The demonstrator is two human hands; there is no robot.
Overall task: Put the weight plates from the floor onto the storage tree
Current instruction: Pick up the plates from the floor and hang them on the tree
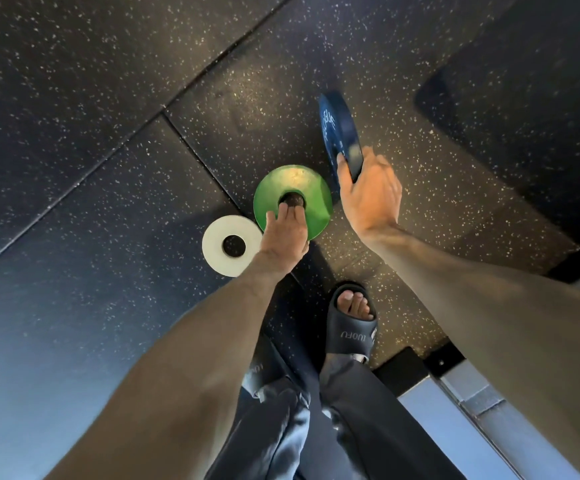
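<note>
A green weight plate [302, 183] is tilted up off the dark rubber floor, and my left hand [283, 237] grips its near edge with fingers reaching into the centre hole. My right hand [370, 194] grips the lower rim of a blue weight plate [337, 126], which stands on edge above the floor to the right of the green one. A white weight plate [219, 230] lies flat on the floor just left of my left hand. The storage tree is out of view.
Speckled black rubber floor tiles [108, 133] spread all around. My foot in a dark slide sandal [352, 323] stands below the plates. A darker mat [524, 98] lies at the right. A black bracket and pale metal frame [455, 386] sit at the lower right.
</note>
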